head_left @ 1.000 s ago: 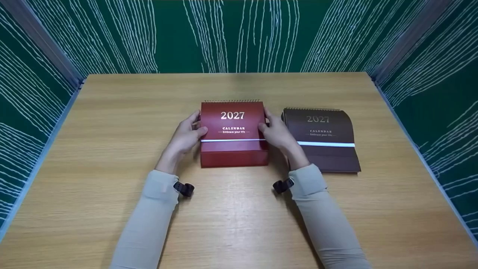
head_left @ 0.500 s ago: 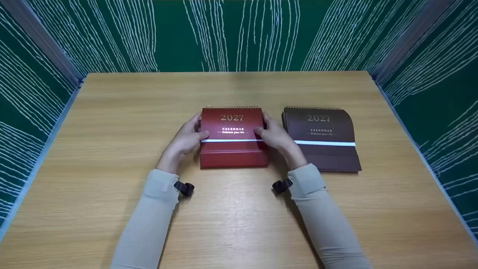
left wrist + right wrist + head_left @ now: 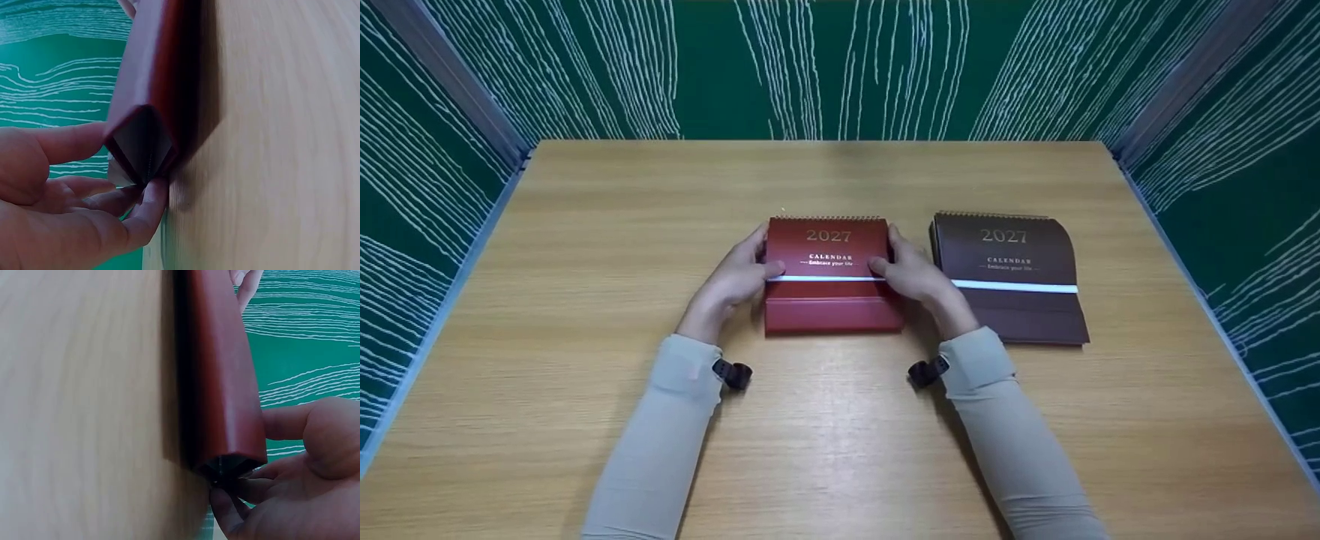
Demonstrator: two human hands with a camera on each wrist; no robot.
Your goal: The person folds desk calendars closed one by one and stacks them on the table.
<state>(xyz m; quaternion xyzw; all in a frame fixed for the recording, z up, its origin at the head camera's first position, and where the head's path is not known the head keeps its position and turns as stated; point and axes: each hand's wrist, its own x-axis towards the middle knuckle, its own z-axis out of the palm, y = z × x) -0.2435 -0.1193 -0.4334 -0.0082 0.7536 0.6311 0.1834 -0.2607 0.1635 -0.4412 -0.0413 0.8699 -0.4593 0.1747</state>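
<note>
A red spiral-bound desk calendar point(image 3: 829, 247) marked 2027 lies across the middle of the table, with a pale band round its cover. My left hand point(image 3: 735, 274) holds its left side, thumb on the front cover. On the opposite side my right hand point(image 3: 916, 271) grips it the same way. In the left wrist view the calendar's red base point(image 3: 149, 67) shows a hollow, diamond-shaped end, with fingertips at its lower corner. The right wrist view shows the calendar's other end point(image 3: 230, 399) pinched between thumb and fingers. From the head view, the fingers behind the calendar are mostly hidden.
A dark brown 2027 desk calendar point(image 3: 1009, 247) with a pale band lies right beside my right hand and wrist. The wooden table point(image 3: 645, 195) ends at green walls point(image 3: 716, 71) with white wavy lines at the back and sides.
The red calendar's spiral-bound top edge has come down and toward me, so its cover looks shorter. Both hands keep their hold on its sides. The brown calendar stays put.
</note>
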